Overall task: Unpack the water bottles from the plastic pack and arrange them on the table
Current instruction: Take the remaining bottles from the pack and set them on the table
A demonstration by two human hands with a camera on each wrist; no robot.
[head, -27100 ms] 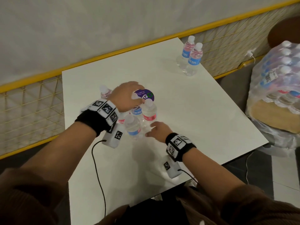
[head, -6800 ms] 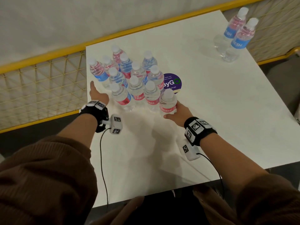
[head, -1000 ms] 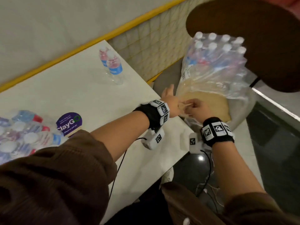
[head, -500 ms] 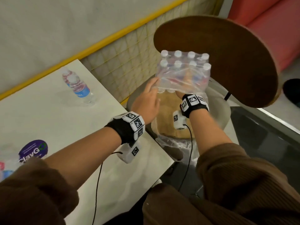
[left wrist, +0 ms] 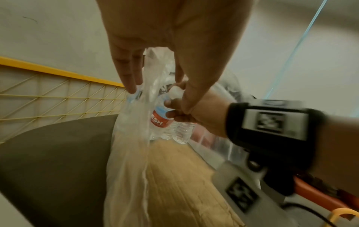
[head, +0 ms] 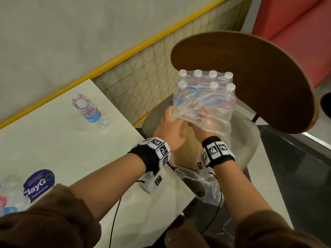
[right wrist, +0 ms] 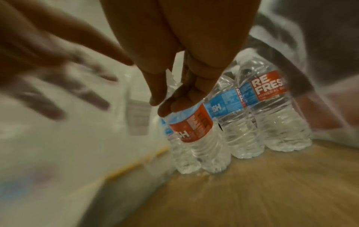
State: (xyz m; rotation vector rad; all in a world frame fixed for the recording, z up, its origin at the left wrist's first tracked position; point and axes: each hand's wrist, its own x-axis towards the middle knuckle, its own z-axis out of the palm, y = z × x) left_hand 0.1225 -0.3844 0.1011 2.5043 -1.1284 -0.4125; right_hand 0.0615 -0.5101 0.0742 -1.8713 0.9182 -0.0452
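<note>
Hands sit lower on the plastic pack (head: 204,102) than half a second ago: my left hand (head: 168,129) pinches its wrap, my right hand (left wrist: 192,113) grips a "REFRESH" bottle (right wrist: 196,130) inside, beside the tabletop (head: 59,140).

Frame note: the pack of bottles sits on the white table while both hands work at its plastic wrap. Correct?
Not quite. The pack sits on a cardboard sheet on the chair beside the table, as the head view shows. The left hand and right hand do work at its wrap.
</note>
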